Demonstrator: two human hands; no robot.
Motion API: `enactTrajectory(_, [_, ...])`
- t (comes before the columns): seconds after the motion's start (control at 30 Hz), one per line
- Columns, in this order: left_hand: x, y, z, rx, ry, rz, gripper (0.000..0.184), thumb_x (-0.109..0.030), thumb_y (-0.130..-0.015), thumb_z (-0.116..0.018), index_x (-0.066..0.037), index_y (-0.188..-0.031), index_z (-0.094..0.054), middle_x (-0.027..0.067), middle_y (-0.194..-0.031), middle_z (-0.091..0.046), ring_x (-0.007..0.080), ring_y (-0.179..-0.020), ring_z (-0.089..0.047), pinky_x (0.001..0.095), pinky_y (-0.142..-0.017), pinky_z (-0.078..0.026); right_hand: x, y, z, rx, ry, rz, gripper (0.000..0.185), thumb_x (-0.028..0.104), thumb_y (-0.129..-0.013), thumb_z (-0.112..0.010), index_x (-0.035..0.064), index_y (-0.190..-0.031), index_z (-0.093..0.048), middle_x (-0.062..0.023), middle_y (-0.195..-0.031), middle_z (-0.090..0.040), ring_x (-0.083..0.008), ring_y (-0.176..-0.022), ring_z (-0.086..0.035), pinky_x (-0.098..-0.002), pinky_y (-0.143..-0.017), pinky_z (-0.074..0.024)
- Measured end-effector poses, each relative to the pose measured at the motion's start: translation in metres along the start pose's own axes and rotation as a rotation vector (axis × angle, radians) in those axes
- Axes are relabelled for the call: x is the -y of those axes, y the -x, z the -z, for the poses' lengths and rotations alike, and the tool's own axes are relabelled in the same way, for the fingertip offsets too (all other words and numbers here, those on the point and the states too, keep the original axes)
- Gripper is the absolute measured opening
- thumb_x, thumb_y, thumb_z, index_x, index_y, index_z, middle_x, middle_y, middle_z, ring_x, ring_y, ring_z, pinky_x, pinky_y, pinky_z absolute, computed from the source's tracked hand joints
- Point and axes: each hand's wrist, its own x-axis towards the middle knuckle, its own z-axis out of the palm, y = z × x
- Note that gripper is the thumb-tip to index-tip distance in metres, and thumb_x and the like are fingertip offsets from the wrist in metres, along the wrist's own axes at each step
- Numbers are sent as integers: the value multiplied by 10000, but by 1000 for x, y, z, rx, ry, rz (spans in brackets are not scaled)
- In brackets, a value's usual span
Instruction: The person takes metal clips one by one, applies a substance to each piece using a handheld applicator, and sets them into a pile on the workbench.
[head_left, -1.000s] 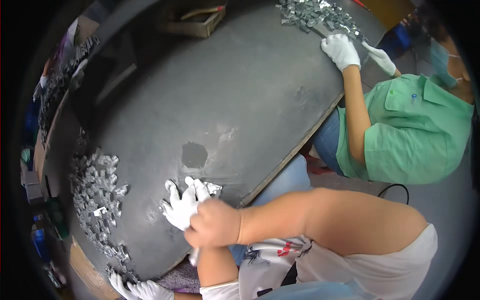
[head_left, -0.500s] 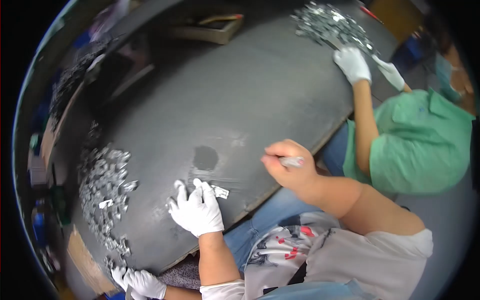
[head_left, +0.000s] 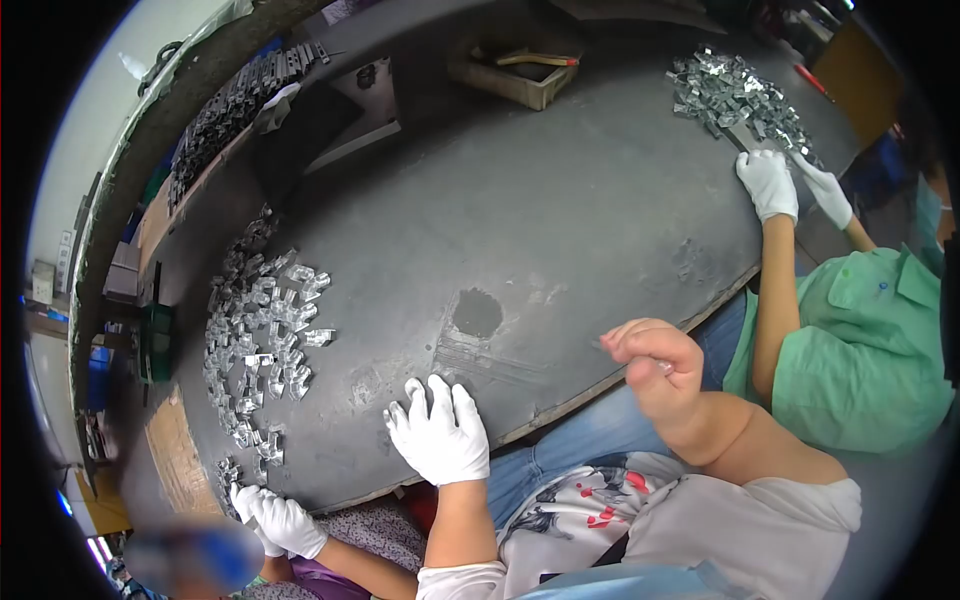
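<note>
My left hand [head_left: 440,432], in a white glove, lies palm down on the dark tabletop [head_left: 590,200] with its fingers spread. No piece shows beside it. My bare right hand [head_left: 655,362] is raised above the near edge of the table, its fingers closed round a slim object. Only a thin grey tip and a pale bit of that object show, so its kind is hidden. To the left of my gloved hand spreads a pile of small shiny bent metal pieces [head_left: 262,345]. A dark round patch [head_left: 478,313] marks the tabletop between and beyond my hands.
At lower left, a co-worker's gloved hands [head_left: 280,522] are beside the pile. Another person in a green shirt [head_left: 850,350] works with gloved hands [head_left: 768,185] at a second metal pile [head_left: 735,95]. A tray [head_left: 515,80] with a wooden-handled tool stands at the back.
The view has swung left. The metal piece at my left fingers is out of sight, and those fingers now lie flatter. My right hand has turned, hiding more of what it holds.
</note>
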Motion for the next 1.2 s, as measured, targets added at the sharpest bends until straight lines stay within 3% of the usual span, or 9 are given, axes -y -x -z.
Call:
enactTrajectory(0.1, [1,1,-1,-31,4,-8,250,-237,-753,-556,-72,-931,-616,151,-1039,-572,412,-876,-530,482,-863,-377,-3,-1,-6,91,-66,-32,248,141,-748,-688,9,-932,-587,-44,-730,-542,-102,-610,-478,-229,-552,-392])
enactTrajectory(0.13, [1,2,-2,-37,7,-9,249,-238,-753,-555,-71,-927,-616,155,-1038,-571,412,-879,-529,482,-864,-377,-4,-4,-12,62,4,19,225,161,-739,-697,11,-871,-592,-18,-632,-507,-103,-525,-425,-239,-487,-358])
enactTrajectory(0.33, [-1,5,3,27,21,22,306,-264,-760,-555,-84,-1004,-600,169,-1076,-559,415,-974,-501,485,-922,-339,-5,-21,-32,93,158,50,219,173,-696,-723,28,-799,-594,-22,-541,-479,-145,-479,-446,-253,-462,-364])
enactTrajectory(0.73, [-3,1,-1,-111,27,5,231,-244,-724,-573,-74,-873,-620,145,-953,-605,388,-815,-558,464,-822,-413,-5,-24,-42,132,279,109,210,200,-692,-715,44,-751,-587,-49,-571,-517,-193,-495,-500,-280,-460,-396])
enactTrajectory(0.83, [-4,0,3,-86,38,23,228,-231,-732,-568,-80,-902,-589,142,-972,-590,356,-845,-548,452,-840,-397,-11,-24,-44,129,259,201,243,207,-709,-719,42,-810,-572,-14,-540,-439,-137,-459,-407,-252,-431,-322])
enactTrajectory(0.93, [-4,-1,5,-93,46,24,214,-224,-725,-576,-76,-879,-587,140,-954,-591,348,-818,-552,447,-824,-404,-11,-25,-45,135,262,197,248,211,-706,-721,40,-804,-571,-17,-537,-438,-139,-454,-406,-254,-429,-325])
enactTrajectory(1.03, [-2,-1,2,-100,72,43,229,-251,-706,-592,-84,-861,-615,121,-925,-611,376,-797,-564,458,-811,-420,-7,-25,-46,136,277,110,229,215,-689,-718,41,-760,-587,-56,-577,-525,-201,-502,-512,-287,-466,-403])
enactTrajectory(1.13, [-3,-1,3,-101,77,54,223,-250,-706,-589,-86,-856,-615,118,-918,-613,366,-792,-567,458,-817,-418,-8,-24,-45,142,276,116,226,208,-688,-721,39,-759,-588,-56,-580,-520,-197,-497,-499,-282,-466,-400])
enactTrajectory(1.2, [-1,-2,1,-118,77,34,209,-249,-709,-583,-82,-831,-610,110,-868,-614,344,-753,-570,442,-785,-430,-10,-25,-45,122,254,160,234,196,-706,-719,35,-791,-572,-24,-562,-464,-138,-477,-425,-247,-446,-345])
